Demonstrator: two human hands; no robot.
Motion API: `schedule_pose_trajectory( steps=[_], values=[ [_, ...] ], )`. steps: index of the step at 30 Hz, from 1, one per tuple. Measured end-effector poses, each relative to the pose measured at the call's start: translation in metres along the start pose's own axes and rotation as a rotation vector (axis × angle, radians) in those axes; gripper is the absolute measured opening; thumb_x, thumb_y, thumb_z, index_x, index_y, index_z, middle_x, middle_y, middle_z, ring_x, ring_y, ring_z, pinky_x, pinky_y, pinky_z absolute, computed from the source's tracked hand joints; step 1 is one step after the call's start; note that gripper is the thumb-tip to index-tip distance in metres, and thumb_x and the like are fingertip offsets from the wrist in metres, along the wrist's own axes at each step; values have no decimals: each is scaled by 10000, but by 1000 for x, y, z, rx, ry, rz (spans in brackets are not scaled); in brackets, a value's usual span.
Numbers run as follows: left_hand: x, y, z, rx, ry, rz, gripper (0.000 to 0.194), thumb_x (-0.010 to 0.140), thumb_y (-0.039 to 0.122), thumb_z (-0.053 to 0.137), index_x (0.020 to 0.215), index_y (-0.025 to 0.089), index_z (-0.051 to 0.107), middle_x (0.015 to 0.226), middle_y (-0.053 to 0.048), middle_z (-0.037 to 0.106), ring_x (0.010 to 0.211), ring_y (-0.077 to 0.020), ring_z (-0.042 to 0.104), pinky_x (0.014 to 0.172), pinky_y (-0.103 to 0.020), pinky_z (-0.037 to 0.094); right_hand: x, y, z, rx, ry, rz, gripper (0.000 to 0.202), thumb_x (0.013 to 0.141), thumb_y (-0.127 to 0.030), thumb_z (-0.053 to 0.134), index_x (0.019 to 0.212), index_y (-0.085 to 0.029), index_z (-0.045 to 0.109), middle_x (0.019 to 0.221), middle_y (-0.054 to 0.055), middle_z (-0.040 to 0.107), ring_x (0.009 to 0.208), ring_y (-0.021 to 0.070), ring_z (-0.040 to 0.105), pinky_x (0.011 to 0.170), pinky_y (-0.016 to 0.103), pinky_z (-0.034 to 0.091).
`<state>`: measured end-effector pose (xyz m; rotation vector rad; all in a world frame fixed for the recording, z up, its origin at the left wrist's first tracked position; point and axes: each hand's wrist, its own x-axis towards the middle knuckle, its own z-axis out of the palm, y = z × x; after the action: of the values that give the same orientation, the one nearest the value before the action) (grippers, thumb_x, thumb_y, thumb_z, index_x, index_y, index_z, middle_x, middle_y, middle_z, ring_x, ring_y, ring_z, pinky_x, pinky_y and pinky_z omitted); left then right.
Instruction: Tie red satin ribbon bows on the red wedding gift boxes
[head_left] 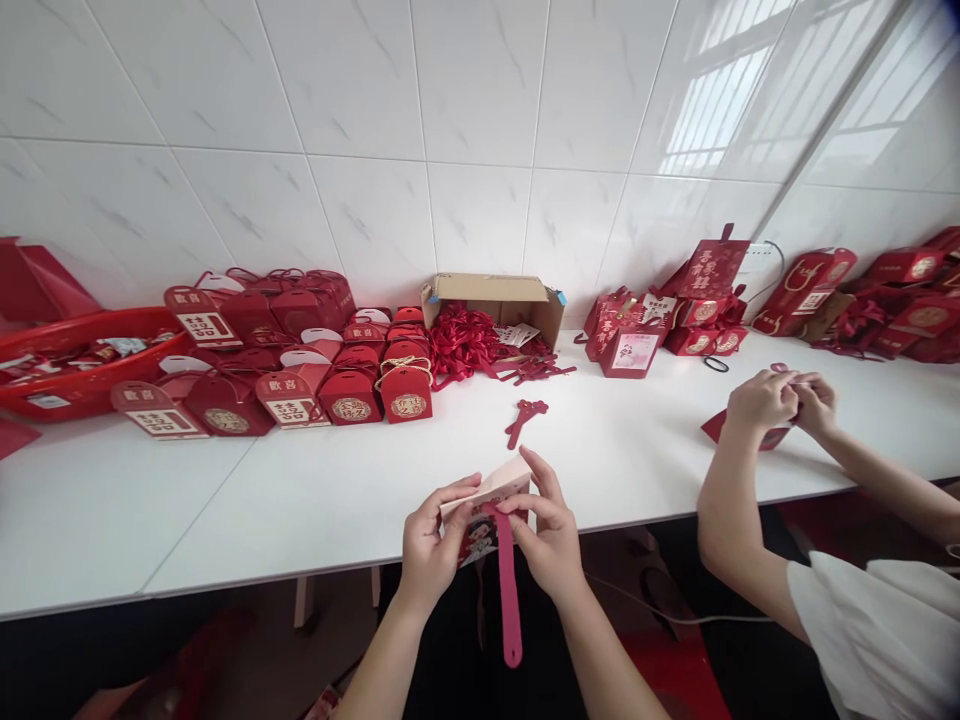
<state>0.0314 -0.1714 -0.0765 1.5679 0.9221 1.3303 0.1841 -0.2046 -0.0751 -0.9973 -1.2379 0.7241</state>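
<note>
Over the table's front edge, my left hand (433,545) is closed on the left side of a small printed gift box (480,535) with a pale pink upper flap. My right hand (551,530) pinches a long dark pink strap (510,600) against the box's front. The strap's rounded end, with a small hole, hangs down below my fingers. Part of the box is hidden behind both hands. On the table just beyond lie a few loose red straps (523,420), crossed over one another.
Rows of red gift boxes (296,395) stand at the left, beside a red plastic basket (67,390). A cardboard box (491,290) spills red ribbons (469,340). More gift boxes (705,310) stand at the back right. A co-worker's hands (780,400) work on a red box at the right.
</note>
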Motion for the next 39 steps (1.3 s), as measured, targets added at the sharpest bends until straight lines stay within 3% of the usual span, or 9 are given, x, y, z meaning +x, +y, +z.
schedule_pose_trajectory(
  steps=[5, 8, 12, 17, 29, 35, 37, 39],
  values=[
    [-5, -2, 6, 40, 22, 66, 129, 889, 233, 540, 953, 193, 644, 962, -44, 717, 935, -159, 675, 823, -251, 538, 3, 7, 0, 76, -41, -74, 138, 802, -161, 645, 793, -270, 728, 1337, 61, 431, 1065, 217, 565, 891, 378, 476],
    [-4, -3, 9, 36, 38, 78, 123, 887, 224, 540, 939, 195, 648, 887, -27, 719, 835, -141, 692, 741, -219, 552, 4, 10, -1, 123, -41, -57, 145, 796, -154, 652, 792, -278, 728, 1201, 64, 492, 928, 180, 606, 809, 348, 510],
    [-4, -4, 11, 9, 67, 60, 102, 877, 224, 559, 924, 200, 646, 865, -14, 716, 806, -136, 695, 706, -203, 553, 5, 11, 2, 120, -21, -20, 115, 774, -171, 677, 771, -268, 739, 1121, 84, 500, 1117, 245, 531, 796, 337, 522],
    [-5, -1, 12, -25, 70, 34, 94, 875, 236, 564, 907, 202, 646, 855, -12, 718, 814, -139, 696, 703, -196, 550, 4, 9, 5, 122, -37, 17, 123, 798, -188, 653, 810, -273, 741, 1124, 98, 507, 1213, 267, 450, 826, 353, 517],
    [-9, 3, 9, -106, -6, -24, 141, 881, 276, 549, 927, 178, 639, 911, -56, 714, 823, -175, 691, 720, -263, 556, -3, 7, 3, 46, -67, -4, 112, 823, -207, 633, 826, -256, 734, 1191, 88, 443, 1110, 239, 512, 810, 339, 501],
    [-13, 3, 7, -98, -25, 25, 127, 885, 226, 539, 943, 181, 644, 915, -60, 695, 873, -176, 672, 762, -273, 539, -6, 11, 8, 29, 30, -108, 152, 833, -170, 610, 799, -275, 715, 1123, 67, 498, 1075, 224, 529, 826, 367, 491],
    [-15, 0, 5, -97, -53, 94, 128, 889, 198, 523, 952, 188, 635, 924, -61, 682, 893, -180, 660, 777, -290, 533, -8, 14, 11, 54, 63, -123, 158, 820, -162, 621, 890, -287, 689, 1203, 63, 483, 1064, 222, 539, 808, 366, 495],
    [-17, -3, 2, -75, -98, 180, 139, 899, 172, 491, 961, 197, 613, 929, -60, 667, 913, -183, 645, 796, -315, 523, -11, 17, 13, 114, 94, -104, 321, 796, -164, 646, 1080, -306, 599, 1221, 73, 491, 1000, 208, 565, 727, 332, 507]
  ],
)
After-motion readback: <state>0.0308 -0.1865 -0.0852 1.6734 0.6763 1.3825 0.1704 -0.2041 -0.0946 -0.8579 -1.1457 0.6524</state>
